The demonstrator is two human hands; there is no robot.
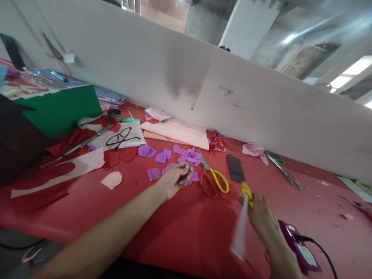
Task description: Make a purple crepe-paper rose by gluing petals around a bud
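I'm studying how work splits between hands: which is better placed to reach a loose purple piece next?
Probably the left hand: it's beside the loose purple pieces, though it appears to hold the purple flower. The right hand is farther off, beyond the scissors, gripping a yellow object.

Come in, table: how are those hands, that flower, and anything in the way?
Left hand: holding purple flower. Right hand: gripping yellow tool. Scissors lying between the hands; purple pieces scattered near flower.
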